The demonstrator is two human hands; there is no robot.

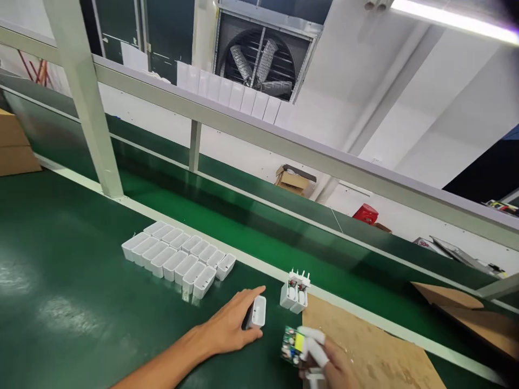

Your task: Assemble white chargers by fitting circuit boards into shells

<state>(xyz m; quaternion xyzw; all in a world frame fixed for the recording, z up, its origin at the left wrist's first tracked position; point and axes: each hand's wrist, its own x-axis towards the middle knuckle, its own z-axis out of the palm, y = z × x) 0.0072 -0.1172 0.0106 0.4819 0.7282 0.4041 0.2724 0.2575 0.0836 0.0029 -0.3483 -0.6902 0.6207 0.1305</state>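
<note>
Left forearm point(174, 360) slants inward; left hand point(230, 324) curves, thumb point(252, 336) and forefinger point(258, 290) apart. Right hand point(334, 363) pinches with white-covered fingers point(317, 351).

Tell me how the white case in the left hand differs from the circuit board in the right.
The white case is plain and box-shaped; the circuit board is green, crowded with coloured parts.
The white case has an open hollow; the circuit board carries its parts exposed.
Both are hand-held: the case by the left hand, the board by the right hand.
</note>
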